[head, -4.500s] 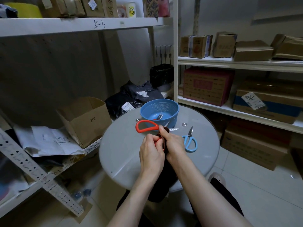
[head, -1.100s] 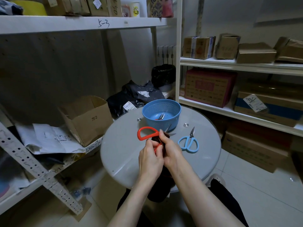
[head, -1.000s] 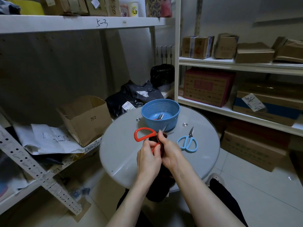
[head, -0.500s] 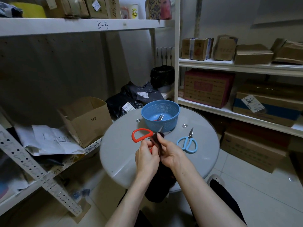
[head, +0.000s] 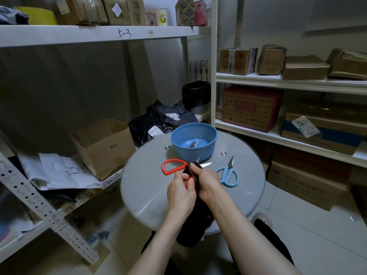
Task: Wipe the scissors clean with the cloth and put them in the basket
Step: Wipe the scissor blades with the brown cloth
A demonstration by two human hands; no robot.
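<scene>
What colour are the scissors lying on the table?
The scissors have light blue handles; head view.

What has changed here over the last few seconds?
Very little. Both hands have drawn the red scissors slightly toward the person, away from the basket, and a bit more blade tip shows past the cloth. The left hand still grips the handle; the right hand still holds the cloth around the blades. The blue scissors on the table and the pair inside the basket have not moved.

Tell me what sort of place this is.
Probably a stockroom or parcel storeroom: white shelves stacked with cardboard boxes, labelled black mailer bags, and a small round table as a work spot.
</scene>
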